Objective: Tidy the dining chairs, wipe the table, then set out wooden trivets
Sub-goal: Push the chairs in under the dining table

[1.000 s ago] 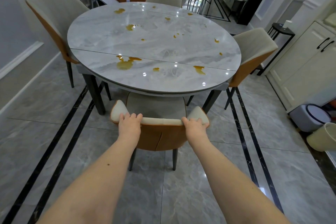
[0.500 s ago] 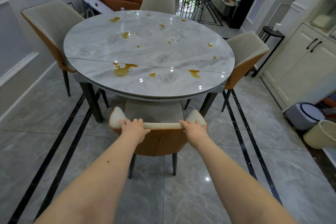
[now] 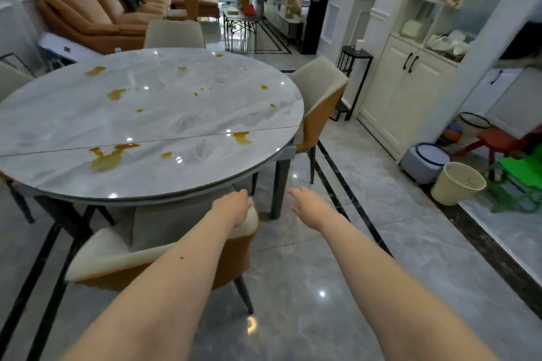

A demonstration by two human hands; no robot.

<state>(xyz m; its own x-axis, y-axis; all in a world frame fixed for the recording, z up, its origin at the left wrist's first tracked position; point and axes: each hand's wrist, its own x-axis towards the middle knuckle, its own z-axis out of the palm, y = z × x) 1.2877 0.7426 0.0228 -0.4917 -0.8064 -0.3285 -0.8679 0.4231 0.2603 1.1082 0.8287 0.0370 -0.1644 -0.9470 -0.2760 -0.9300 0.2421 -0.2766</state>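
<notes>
Left hand [image 3: 234, 208] resting on near chair [image 3: 164, 255] backrest corner, fingers loose, not gripping. Right hand [image 3: 308, 204] off chair, relaxed, holding nothing. Near chair seat under round marble table [image 3: 44, 129]. Tip imo: grab right-side chair [image 3: 319, 102] by backrest top, both hands, push in straight. Orange spills [image 3: 107, 158] need wiping. Trivets nowhere in view.

both forearms bare, sleeveless; small mole on left forearm [image 3: 181, 257]

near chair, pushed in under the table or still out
Pushed in. The near chair has its seat under the table edge, only the backrest sticking out. Left hand rests on its corner.
</notes>
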